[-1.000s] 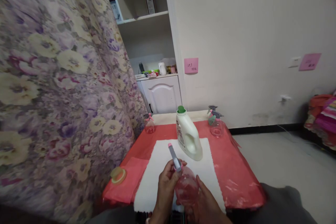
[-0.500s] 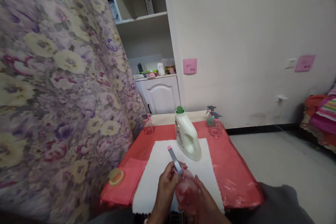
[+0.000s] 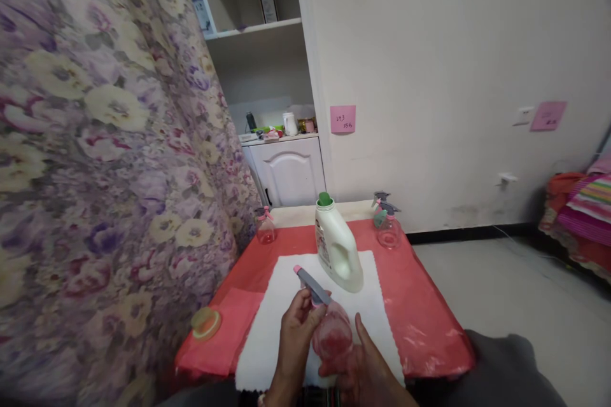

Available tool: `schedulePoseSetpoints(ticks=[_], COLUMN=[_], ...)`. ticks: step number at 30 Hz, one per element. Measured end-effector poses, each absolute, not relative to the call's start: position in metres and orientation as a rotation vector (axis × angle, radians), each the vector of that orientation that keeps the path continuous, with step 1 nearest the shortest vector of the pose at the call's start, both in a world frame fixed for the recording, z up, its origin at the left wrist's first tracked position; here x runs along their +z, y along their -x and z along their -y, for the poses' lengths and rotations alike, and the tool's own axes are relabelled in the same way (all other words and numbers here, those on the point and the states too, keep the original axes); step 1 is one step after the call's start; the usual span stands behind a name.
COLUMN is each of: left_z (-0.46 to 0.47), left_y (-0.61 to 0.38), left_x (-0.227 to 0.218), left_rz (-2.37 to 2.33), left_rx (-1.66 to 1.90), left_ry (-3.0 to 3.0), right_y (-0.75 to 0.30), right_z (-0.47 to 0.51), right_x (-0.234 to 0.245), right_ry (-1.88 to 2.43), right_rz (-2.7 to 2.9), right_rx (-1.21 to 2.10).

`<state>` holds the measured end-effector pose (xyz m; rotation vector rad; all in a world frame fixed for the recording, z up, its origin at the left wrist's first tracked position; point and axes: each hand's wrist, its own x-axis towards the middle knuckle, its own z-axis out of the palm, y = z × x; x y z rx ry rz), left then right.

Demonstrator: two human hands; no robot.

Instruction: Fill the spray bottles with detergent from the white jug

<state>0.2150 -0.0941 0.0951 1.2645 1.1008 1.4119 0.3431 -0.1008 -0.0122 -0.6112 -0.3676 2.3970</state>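
Observation:
My left hand is closed round the neck of a clear pinkish spray bottle, just below its grey trigger head with a pink nozzle tip. The bottle is tilted, with its head pointing up and to the left. At the bottle's lower right is my right hand, its thumb spread away from the bottle and its fingers stretched out near the base; whether they touch it is unclear. A pale green detergent jug with a green cap stands upright just beyond, on a white cloth.
A red-covered table carries another spray bottle at the back left. More spray bottles, including a clear one, stand at the back right. A yellowish tape roll lies at the left. A floral curtain hangs along the left side.
The spray bottle has turned, so its nozzle points further left. My right thumb has come away from the bottle's side, and my right hand has shifted lower.

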Motion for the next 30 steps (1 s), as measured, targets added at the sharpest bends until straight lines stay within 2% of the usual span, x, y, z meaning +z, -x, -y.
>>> schedulePoseSetpoints(ticks=[3,6,15,21,30], left_z=[0.084,0.07,0.042,0.038,0.044], left_y=[-0.214,-0.21,-0.214,-0.211,-0.196], left_x=[0.092,0.084,0.058,0.037,0.029], left_rz=[-1.113,-1.156,-1.186,-1.267,-1.219], left_rx=[1.483,1.547,1.619,1.58,1.504], left_ry=[-1.239,-1.215,-1.23,-1.274,-1.325], right_y=[-0.34,-0.339,-0.358,-0.352,-0.351], right_z=[0.097,0.094,0.094,0.098,0.102], right_x=[-0.019,-0.028,-0.045,-0.047,-0.044], right_ry=[0.903,1.229,1.39,1.607,1.638], right_rz=[0.572,0.991,1.69,2.018,2.042], right_rx=[2.171,1.689,0.674,0.652,0.614])
